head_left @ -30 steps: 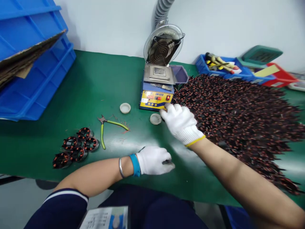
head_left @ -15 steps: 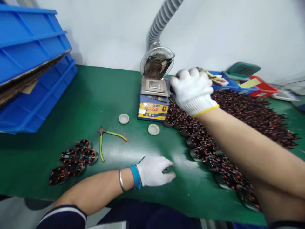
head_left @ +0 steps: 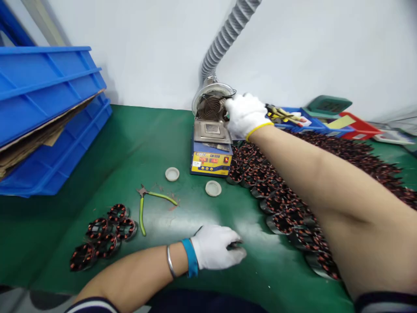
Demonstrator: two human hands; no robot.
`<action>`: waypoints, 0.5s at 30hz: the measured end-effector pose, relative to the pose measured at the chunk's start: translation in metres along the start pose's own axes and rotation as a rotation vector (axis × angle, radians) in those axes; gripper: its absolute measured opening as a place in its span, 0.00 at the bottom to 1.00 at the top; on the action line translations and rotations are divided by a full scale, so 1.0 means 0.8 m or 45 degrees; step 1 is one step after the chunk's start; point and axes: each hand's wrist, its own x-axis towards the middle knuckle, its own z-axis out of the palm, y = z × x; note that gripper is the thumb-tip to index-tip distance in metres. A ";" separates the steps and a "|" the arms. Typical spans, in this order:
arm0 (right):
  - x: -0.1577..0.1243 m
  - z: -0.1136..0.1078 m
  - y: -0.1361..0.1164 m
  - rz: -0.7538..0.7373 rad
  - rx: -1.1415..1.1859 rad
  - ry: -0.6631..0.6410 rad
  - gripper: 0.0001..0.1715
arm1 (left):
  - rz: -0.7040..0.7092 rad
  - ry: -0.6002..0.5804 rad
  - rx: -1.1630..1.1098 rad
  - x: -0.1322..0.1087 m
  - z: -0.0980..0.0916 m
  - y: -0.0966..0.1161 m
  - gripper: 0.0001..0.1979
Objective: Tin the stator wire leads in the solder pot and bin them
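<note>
My right hand (head_left: 246, 114), in a white glove with a yellow hem, is at the right side of a blue and yellow solder pot (head_left: 211, 163). Its fingers are curled beside the round fan guard (head_left: 210, 108) behind the metal top plate. Whatever they hold is hidden by the glove. My left hand (head_left: 216, 248), gloved in white, rests low over the green table. Its thumb and fingers are apart, with nothing seen between them. Near it lie a shallow white dish (head_left: 213, 188) and green-handled cutters (head_left: 142, 206). Wound motor stators (head_left: 126, 228) stand in a small group at the left.
Many copper-wound stators (head_left: 276, 202) crowd the right side, under my right forearm. Blue crates (head_left: 48, 87) are stacked at the left. A grey hose (head_left: 224, 37) rises behind the pot. Blue and red bins (head_left: 360, 127) stand at the back right. Another dish (head_left: 172, 174) lies left of the pot.
My right hand has moved left and in closer to the pot's fan guard. The left hand keeps its place on the table. The whole scene sits lower as the view tilts up.
</note>
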 end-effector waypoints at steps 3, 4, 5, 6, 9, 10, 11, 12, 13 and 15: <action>0.010 -0.006 0.005 0.127 0.087 -0.012 0.40 | 0.000 0.011 0.008 0.001 0.002 -0.001 0.16; 0.011 -0.005 0.002 0.143 0.132 -0.019 0.40 | 0.002 0.012 0.012 0.002 0.002 -0.002 0.16; 0.010 -0.003 -0.003 0.154 0.176 -0.026 0.38 | 0.004 0.011 0.015 0.002 0.002 -0.002 0.16; 0.009 0.000 -0.008 0.158 0.211 -0.033 0.36 | 0.005 0.006 0.018 0.002 0.001 -0.002 0.16; 0.004 0.007 -0.022 0.174 0.257 -0.067 0.34 | -0.001 -0.010 0.013 0.002 -0.002 -0.002 0.16; 0.002 0.006 -0.024 0.186 0.273 -0.066 0.34 | 0.000 -0.014 0.005 0.002 -0.003 -0.002 0.17; 0.000 0.004 -0.023 0.184 0.294 -0.058 0.34 | 0.003 -0.014 -0.006 0.002 -0.004 -0.002 0.17; -0.002 0.000 -0.019 0.181 0.316 -0.039 0.35 | 0.005 -0.007 -0.020 0.002 -0.004 -0.001 0.18; -0.005 -0.005 -0.014 0.186 0.344 -0.018 0.36 | 0.008 0.006 -0.036 0.001 -0.004 -0.001 0.18; -0.015 -0.019 0.004 0.206 0.398 0.014 0.38 | 0.009 0.037 -0.069 0.001 -0.003 -0.002 0.18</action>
